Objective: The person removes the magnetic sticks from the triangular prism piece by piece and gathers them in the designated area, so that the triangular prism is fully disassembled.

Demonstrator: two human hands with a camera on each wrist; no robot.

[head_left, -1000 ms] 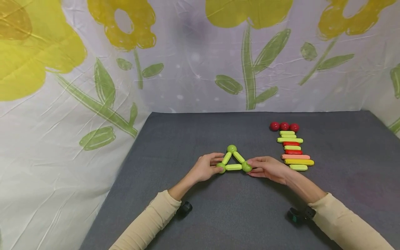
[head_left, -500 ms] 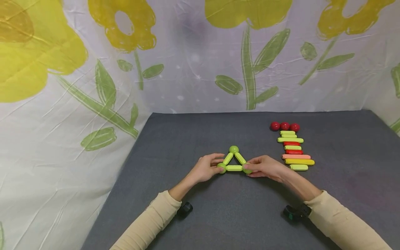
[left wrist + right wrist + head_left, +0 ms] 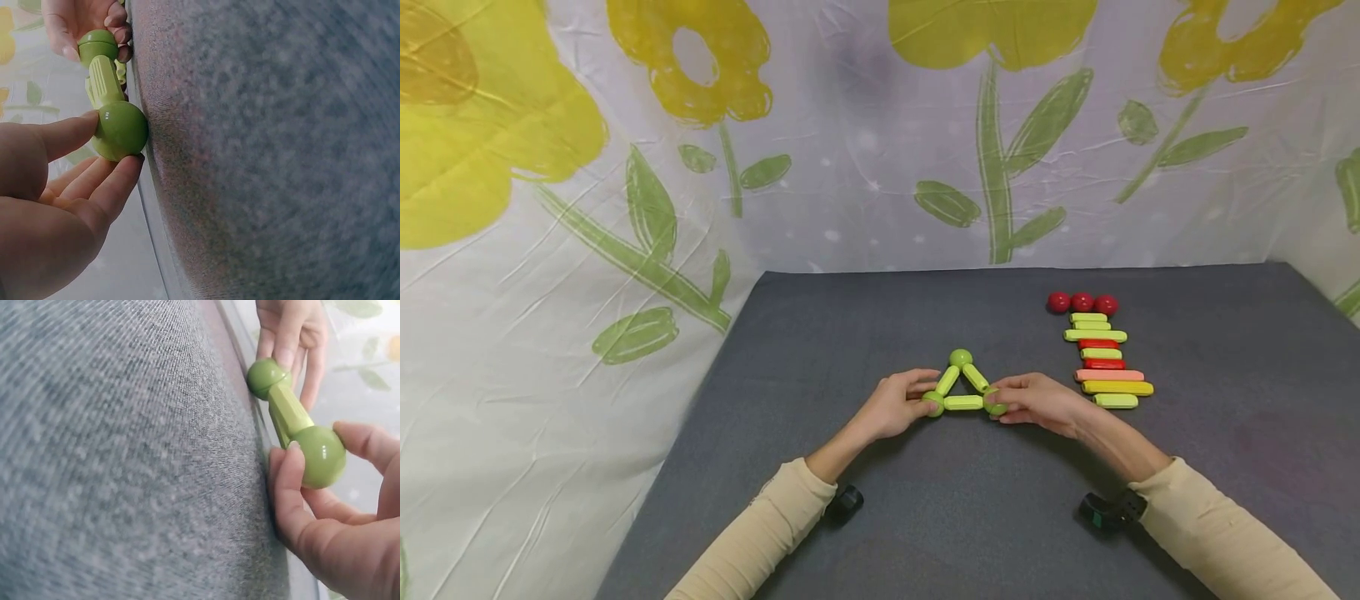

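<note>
Pale, creased sheeting (image 3: 850, 208) walls in the dark grey bench (image 3: 970, 525) at the back and both sides, printed with big yellow flowers (image 3: 992, 25) and green leaves (image 3: 1051, 121). The left side looks whiter, the back faintly lilac with a shadowy patch (image 3: 859, 71) high up.

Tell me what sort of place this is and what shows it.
Probably a small play or filming corner indoors: flower-patterned cloth hangs behind and beside a dark tabletop, with toy rods and red balls lined up on it.
</note>
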